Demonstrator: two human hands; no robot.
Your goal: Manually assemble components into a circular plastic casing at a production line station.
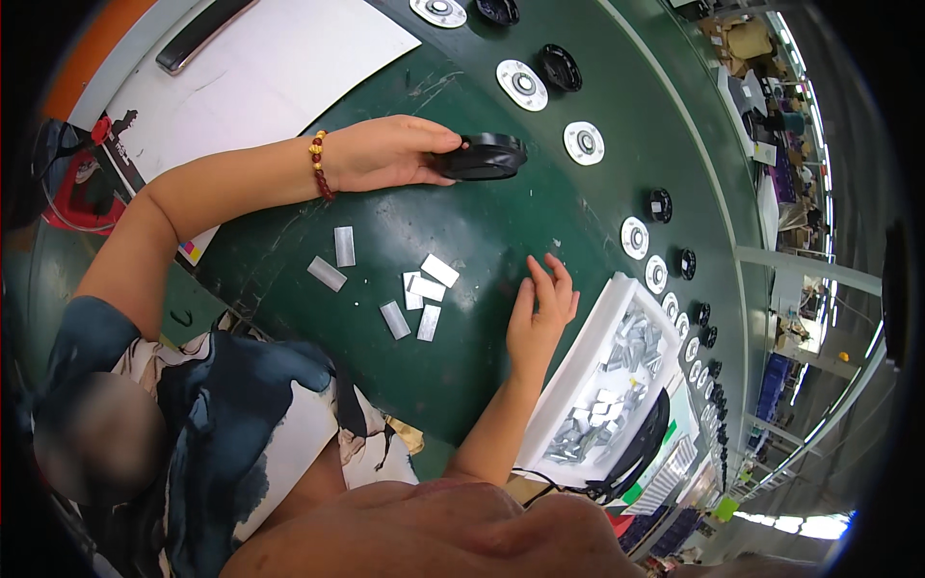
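Observation:
My left hand, with a beaded bracelet at its wrist, is closed on the rim of a round black plastic housing, held above the green table. Lower and to the right, my right hand hovers over the table with nothing in it, its fingers apart and slightly bent. Between my arms lie several small silvery rectangular metal pieces, some overlapping. A white tray beside my right hand holds many more such metal pieces.
White discs with metal centres and black round parts stand in a long row on the green worktop. A white sheet bears a dark elongated object at upper left. A black cable coil lies by the tray.

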